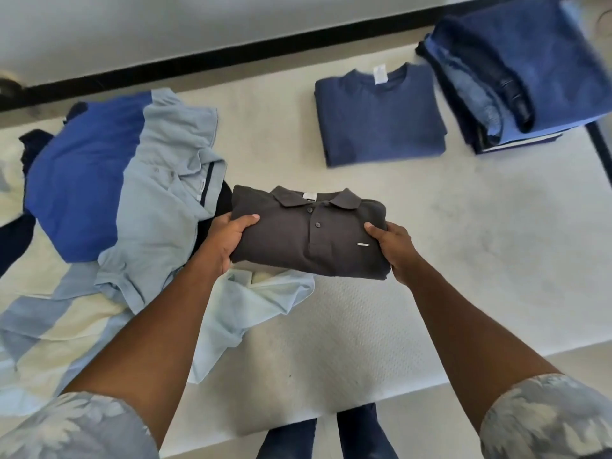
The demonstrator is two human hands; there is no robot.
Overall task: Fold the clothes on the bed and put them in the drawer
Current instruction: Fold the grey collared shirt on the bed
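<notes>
two lots folded aside: navy tee [381, 117], stack [516, 71]. left hand [228, 238], right hand [394, 250] gripping folded grey polo [308, 240]; loose pile [132, 193] pending.

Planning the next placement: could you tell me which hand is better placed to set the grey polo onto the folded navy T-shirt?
Probably the right hand: it grips the grey polo on the side nearest the navy T-shirt, ahead and rightward. The left hand grips the opposite side, by the unfolded heap.

— What kind of place is this looking like?
— A home bedroom: loose shirts [159, 200] and folded stacks [530, 61] are lying on a bare bed [463, 226].
</notes>
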